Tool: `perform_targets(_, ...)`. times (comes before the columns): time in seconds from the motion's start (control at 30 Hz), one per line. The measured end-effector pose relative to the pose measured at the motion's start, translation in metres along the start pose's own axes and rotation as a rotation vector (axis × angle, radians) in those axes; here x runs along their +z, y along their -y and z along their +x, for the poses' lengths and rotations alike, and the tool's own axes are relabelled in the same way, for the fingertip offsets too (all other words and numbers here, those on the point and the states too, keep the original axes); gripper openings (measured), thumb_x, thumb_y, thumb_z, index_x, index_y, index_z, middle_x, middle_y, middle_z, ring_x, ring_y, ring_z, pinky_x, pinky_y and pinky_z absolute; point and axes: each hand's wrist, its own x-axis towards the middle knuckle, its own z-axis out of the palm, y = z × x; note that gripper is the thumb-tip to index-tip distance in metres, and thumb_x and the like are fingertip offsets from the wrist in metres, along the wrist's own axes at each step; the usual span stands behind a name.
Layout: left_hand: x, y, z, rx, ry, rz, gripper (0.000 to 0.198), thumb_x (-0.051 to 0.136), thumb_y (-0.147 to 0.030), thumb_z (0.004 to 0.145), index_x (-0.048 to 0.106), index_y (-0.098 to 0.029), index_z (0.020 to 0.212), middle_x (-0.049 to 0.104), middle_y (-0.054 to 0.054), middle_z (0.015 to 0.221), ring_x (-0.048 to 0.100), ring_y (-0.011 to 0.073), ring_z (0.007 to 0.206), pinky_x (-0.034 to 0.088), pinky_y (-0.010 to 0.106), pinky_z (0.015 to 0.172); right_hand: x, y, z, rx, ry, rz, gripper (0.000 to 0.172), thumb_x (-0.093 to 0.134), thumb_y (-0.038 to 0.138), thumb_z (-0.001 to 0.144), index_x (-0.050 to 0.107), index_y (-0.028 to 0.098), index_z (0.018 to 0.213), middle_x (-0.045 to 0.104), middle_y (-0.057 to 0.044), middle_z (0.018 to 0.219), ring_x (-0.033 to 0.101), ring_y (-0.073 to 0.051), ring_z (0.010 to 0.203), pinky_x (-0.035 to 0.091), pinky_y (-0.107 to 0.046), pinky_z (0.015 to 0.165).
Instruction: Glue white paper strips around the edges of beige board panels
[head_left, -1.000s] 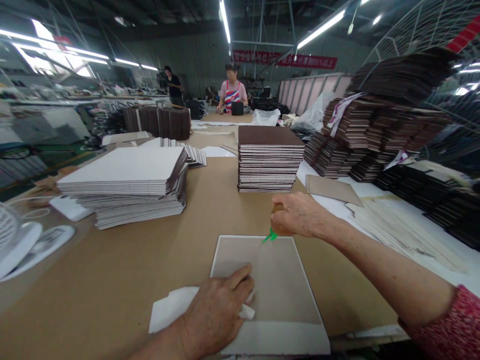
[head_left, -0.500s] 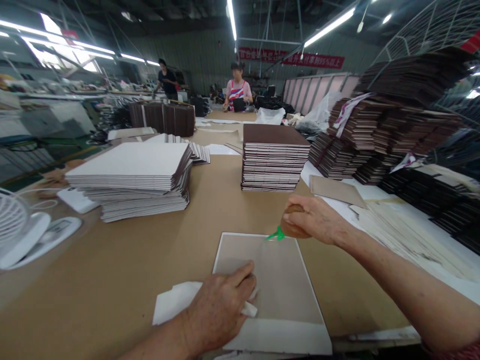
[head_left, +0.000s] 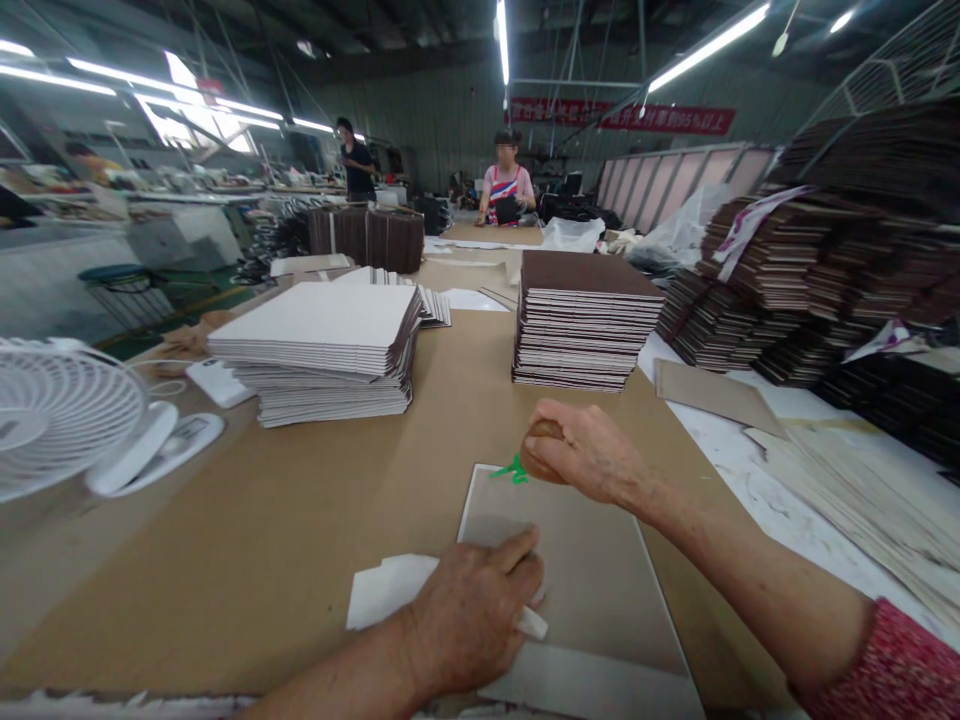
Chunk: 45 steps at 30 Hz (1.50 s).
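A flat grey-beige panel (head_left: pixel 592 590) with a thin white border lies on the brown table in front of me. My left hand (head_left: pixel 484 605) rests on its left side, fingers bent over a folded white cloth or paper (head_left: pixel 390 590) that sticks out on both sides. Closed around a brown, rounded pouch-like thing (head_left: pixel 544 455) is my right hand (head_left: pixel 589 450), above the panel's far edge. A green tie or tip (head_left: pixel 514 468) on the pouch points left, near the panel's far left corner.
Stacked white boards (head_left: pixel 322 320) stand at left, a dark brown stack (head_left: pixel 589 280) ahead. A white fan (head_left: pixel 67 415) is on the far left. Bundled brown pieces (head_left: pixel 795 270) and loose sheets (head_left: pixel 862 500) fill the right side. Across the table is a person in an apron (head_left: pixel 506 190).
My right hand has moved left along the panel's far edge with the pouch. The left hand stays on the panel. My view has turned left, showing more of the fan.
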Motion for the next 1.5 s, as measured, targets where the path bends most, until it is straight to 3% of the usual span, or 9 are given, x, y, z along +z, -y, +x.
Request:
perform_targets(0.43,0.001,0.001,-0.002,-0.008,0.0,0.007,0.028,0.045,-0.021,0.084,0.048,-0.019,0.112,0.045,0.009,0.143,0.065,0.0236,0.099,0.057,0.041,0.081,-0.008,0.009,0.0,0.023,0.031,-0.109,0.013,0.05,0.027,0.076,0.061,0.022,0.079,0.059,0.0,0.062,0.048,-0.013,0.055,0.02,-0.026,0.05)
perform_targets(0.77,0.003,0.001,-0.001,0.001,0.021,0.003,0.031,0.049,-0.017,0.078,0.049,-0.019,0.109,0.047,0.01,0.141,0.061,0.0221,0.108,0.054,0.038,0.088,-0.003,-0.003,-0.005,-0.011,-0.009,-0.069,0.011,0.051,0.028,0.078,0.059,0.022,0.08,0.058,0.001,0.063,0.047,-0.012,0.057,0.019,-0.025,0.051)
perform_targets(1.03,0.003,0.002,-0.001,-0.017,0.024,-0.007,0.032,0.047,-0.017,0.078,0.049,-0.021,0.11,0.047,0.008,0.142,0.064,0.0238,0.102,0.056,0.042,0.082,-0.024,-0.018,-0.013,0.066,0.057,-0.172,0.01,0.051,0.028,0.076,0.058,0.021,0.076,0.059,0.0,0.064,0.046,-0.013,0.056,0.02,-0.026,0.05)
perform_targets(1.27,0.0,-0.001,0.001,-0.007,0.047,-0.017,0.043,0.048,-0.012,0.068,0.05,-0.019,0.11,0.047,0.008,0.141,0.063,0.0243,0.104,0.057,0.043,0.083,-0.023,-0.02,-0.022,0.062,0.029,-0.142,0.009,0.05,0.027,0.077,0.058,0.022,0.078,0.059,0.0,0.065,0.046,-0.013,0.058,0.021,-0.026,0.051)
perform_targets(1.5,-0.001,0.001,0.0,-0.002,0.047,-0.024,0.04,0.046,-0.011,0.07,0.052,-0.017,0.11,0.046,0.011,0.142,0.061,0.0244,0.108,0.055,0.041,0.086,-0.032,-0.036,-0.031,0.143,0.031,-0.212,0.015,0.05,0.03,0.078,0.062,0.022,0.08,0.056,-0.001,0.059,0.046,-0.014,0.054,0.02,-0.026,0.05)
